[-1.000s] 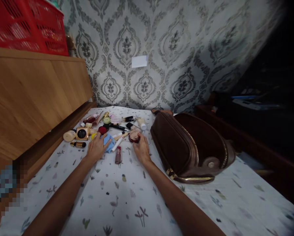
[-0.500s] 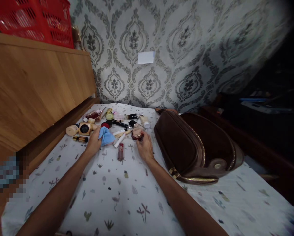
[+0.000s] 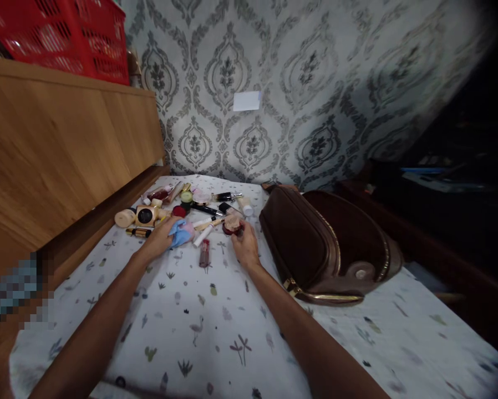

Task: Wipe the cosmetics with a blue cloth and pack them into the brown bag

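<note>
My left hand is closed on a blue and pink cloth, at the front of a spread of cosmetics. Between thumb and fingers, my right hand grips a small round compact with a beige face and a dark red base. A white tube lies between the two hands. Nearer to me rests a lip gloss tube with a red upper part. Left of the cloth are a square gold case with a black disc, a round beige jar and a black and gold tube.
A large brown zippered bag lies open right of my right hand. Wooden furniture borders the left side, with a red basket on top. Behind is a patterned wall. A printed white sheet covers the surface.
The cloth in my left hand has shifted and been refolded, with more of its pink side showing. My right hand stays on the compact. The whole view has moved slightly.
</note>
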`<action>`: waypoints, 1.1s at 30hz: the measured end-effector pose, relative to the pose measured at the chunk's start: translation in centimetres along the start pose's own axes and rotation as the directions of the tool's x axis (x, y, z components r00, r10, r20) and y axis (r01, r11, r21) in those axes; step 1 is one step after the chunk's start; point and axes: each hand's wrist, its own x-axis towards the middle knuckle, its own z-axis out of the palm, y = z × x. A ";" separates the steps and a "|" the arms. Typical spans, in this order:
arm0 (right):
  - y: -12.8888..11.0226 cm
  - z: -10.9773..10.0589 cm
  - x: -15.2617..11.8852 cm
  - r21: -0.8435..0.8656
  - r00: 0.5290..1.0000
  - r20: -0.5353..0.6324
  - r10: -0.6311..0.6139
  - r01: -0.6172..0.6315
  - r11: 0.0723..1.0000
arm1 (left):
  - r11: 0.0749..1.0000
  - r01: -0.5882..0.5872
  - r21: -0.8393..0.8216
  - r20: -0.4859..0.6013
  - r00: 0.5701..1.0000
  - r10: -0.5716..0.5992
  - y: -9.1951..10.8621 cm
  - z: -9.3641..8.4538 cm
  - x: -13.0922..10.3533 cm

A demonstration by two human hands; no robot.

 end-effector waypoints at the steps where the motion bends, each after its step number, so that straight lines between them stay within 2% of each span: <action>1: 0.0 0.0 0.0 0.002 1.000 0.000 -0.001 0.001 1.000 | 1.000 0.004 0.019 0.005 1.000 -0.004 0.1 -0.1 0.0; 11: 0.6 0.3 0.1 0.017 1.000 -0.007 -0.017 0.017 1.000 | 0.958 0.082 0.274 0.106 0.988 -0.115 1.9 -0.5 -0.5; 14: 0.7 0.3 0.2 0.023 1.000 -0.017 -0.011 0.011 1.000 | 0.943 0.096 0.320 0.100 0.986 -0.134 2.4 -0.4 -0.7; 18: 0.7 0.4 0.2 0.030 1.000 -0.026 -0.016 0.017 0.999 | 0.926 0.139 0.352 0.021 0.987 -0.157 2.9 -0.3 -0.9; 24: 0.7 0.4 0.3 0.025 0.999 -0.031 -0.017 0.017 1.000 | 0.928 0.216 0.302 -0.192 0.968 -0.163 3.6 -0.7 -0.8; 27: 0.6 0.4 0.3 0.021 0.999 -0.039 -0.012 0.013 1.000 | 0.946 0.187 0.263 -0.239 0.963 -0.124 4.1 -0.5 -0.6; 29: 0.5 0.4 0.2 0.013 0.999 -0.042 -0.006 0.007 1.000 | 0.965 0.127 0.232 -0.261 0.963 -0.064 4.7 0.0 -0.7; 33: -0.1 0.3 0.4 -0.007 0.999 -0.038 0.004 -0.005 1.000 | 0.976 -0.098 0.196 -0.284 0.947 0.152 6.5 1.6 -1.0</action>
